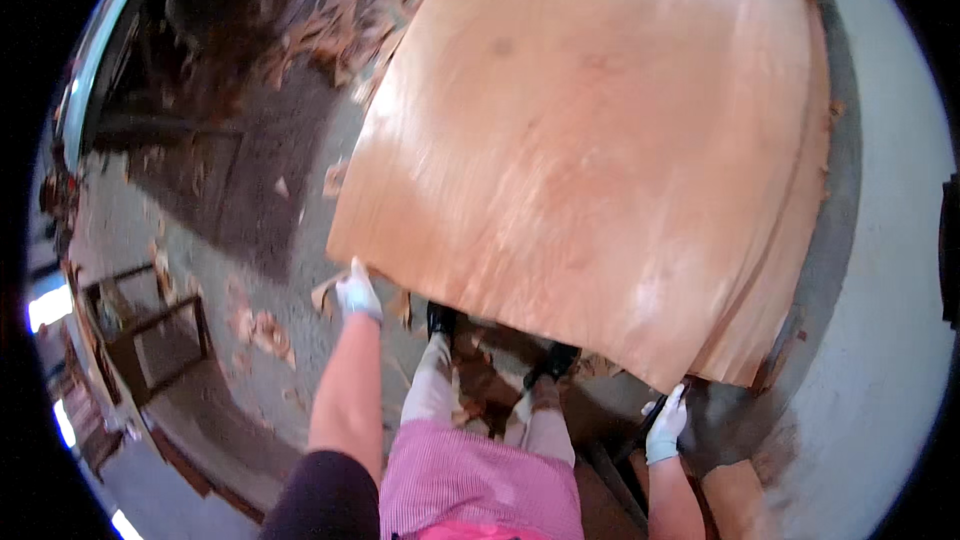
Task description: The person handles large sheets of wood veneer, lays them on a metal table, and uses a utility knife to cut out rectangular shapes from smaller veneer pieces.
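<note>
A large thin sheet of reddish-brown wood veneer fills the upper middle of the view, lying over a stack of similar sheets. My left hand, in a white glove, grips the sheet's near left corner. My right hand, also gloved in white, holds the sheet's near right corner. The sheet's near edge hangs just above my feet in dark shoes.
Torn veneer scraps litter the grey concrete floor at left and upper left. A dark metal frame stands at lower left. A pale wall or floor area curves along the right. Another veneer piece lies by my right arm.
</note>
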`<action>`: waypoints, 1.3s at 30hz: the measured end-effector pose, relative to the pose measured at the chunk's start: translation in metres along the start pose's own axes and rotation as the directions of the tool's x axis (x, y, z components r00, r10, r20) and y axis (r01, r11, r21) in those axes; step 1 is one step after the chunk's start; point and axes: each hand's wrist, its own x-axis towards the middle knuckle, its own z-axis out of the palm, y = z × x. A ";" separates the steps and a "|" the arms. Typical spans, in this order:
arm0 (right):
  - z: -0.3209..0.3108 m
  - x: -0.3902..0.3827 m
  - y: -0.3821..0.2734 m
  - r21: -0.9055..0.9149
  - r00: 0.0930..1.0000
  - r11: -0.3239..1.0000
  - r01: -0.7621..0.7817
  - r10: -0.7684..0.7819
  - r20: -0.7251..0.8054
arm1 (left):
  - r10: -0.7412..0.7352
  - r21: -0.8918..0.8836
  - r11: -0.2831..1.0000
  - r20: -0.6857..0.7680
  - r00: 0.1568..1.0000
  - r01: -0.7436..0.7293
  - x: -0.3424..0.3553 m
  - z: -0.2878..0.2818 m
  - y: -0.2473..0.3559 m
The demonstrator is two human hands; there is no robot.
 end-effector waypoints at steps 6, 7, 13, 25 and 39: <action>-0.016 0.014 0.030 -0.032 0.991 0.998 0.056 -0.059 -0.120 | 0.544 0.206 -0.064 0.828 0.139 -0.977 -0.209 0.083 0.028; -0.008 0.010 0.024 -0.024 0.991 0.996 0.081 -0.083 -0.106 | 0.410 0.147 -0.128 0.908 0.083 -0.981 -0.224 0.093 0.018; -0.013 0.019 0.028 0.069 0.999 0.998 0.000 0.003 -0.038 | -0.159 0.227 -0.266 0.948 0.275 -0.937 -0.264 0.162 0.004; -0.129 0.059 0.106 -0.358 0.884 0.927 -0.111 -0.072 -0.462 | -0.389 0.162 -0.485 0.840 0.378 -0.859 -0.261 0.187 0.006; -0.279 0.105 -0.013 -0.444 0.838 0.896 -0.026 -0.223 -0.499 | -0.437 0.195 -0.448 0.804 0.404 -0.872 -0.270 0.190 0.015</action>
